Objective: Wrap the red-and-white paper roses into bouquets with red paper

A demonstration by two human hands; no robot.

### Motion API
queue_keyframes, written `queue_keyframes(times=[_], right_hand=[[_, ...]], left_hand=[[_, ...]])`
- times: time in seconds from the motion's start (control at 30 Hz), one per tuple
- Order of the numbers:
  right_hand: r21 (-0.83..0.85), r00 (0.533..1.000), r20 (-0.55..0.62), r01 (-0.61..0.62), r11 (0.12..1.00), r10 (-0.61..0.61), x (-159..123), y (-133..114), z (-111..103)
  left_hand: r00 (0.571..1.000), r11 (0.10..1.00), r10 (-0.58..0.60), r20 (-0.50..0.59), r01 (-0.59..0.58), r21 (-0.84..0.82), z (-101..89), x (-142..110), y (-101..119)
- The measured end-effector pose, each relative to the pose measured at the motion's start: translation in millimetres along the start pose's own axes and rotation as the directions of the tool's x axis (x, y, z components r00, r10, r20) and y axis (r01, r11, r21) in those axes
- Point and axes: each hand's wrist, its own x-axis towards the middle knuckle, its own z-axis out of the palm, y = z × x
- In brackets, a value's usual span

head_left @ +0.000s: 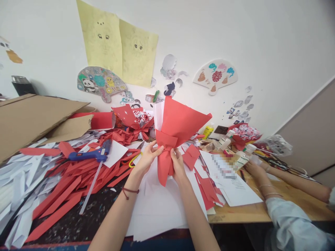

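Observation:
A red paper bouquet wrapper [180, 120] stands upright between my hands, above a stack of white paper sheets [159, 205]. Its top flares wide and it narrows at the waist, with a white layer showing along the left side. My left hand [148, 157] grips the narrow waist from the left, thumb in front. On the other side, my right hand [178, 162] closes round the same waist, its thumb near the front fold. Whatever is inside the wrapper is hidden from this side.
Red paper strips [70, 188], a blue glue gun [90, 153] and cardboard [36, 118] lie left. Finished paper bouquets stand behind [140, 120] and at right [244, 134]. Another person's hands [258, 170] work at the right by white bottles [242, 160].

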Motion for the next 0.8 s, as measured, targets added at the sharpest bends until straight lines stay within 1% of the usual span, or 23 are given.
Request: queue_keyframes(times=[0.2, 0.4, 0.63, 0.7, 0.8], right_hand=[[0.002, 1.000, 0.014, -0.018, 1.000, 0.017, 0.2, -1.2, 2.6], [-0.006, 1.000, -0.012, -0.013, 1.000, 0.013, 0.6, 2.3, 0.7], [0.027, 0.999, -0.034, -0.001, 1.000, 0.002, 1.9, 4.3, -0.1], [0.035, 1.000, -0.025, -0.002, 0.999, 0.003, 1.5, 4.1, 0.5], [0.032, 1.000, 0.013, -0.005, 0.999, 0.005, 0.4, 4.5, 0.7]], left_hand=[[0.999, 0.999, -0.033, 0.006, 0.033, -0.007, -4.5, -0.7, -0.6], [0.999, 0.999, -0.040, 0.011, 0.040, -0.010, -5.5, -1.4, -0.4], [0.999, 1.000, -0.017, 0.033, 0.017, 0.005, -2.3, 0.1, -1.1], [1.000, 1.000, -0.011, 0.021, 0.011, 0.022, -1.1, 0.1, -2.1], [0.999, 0.997, 0.001, -0.037, 0.001, 0.073, 0.7, -0.2, -3.0]])
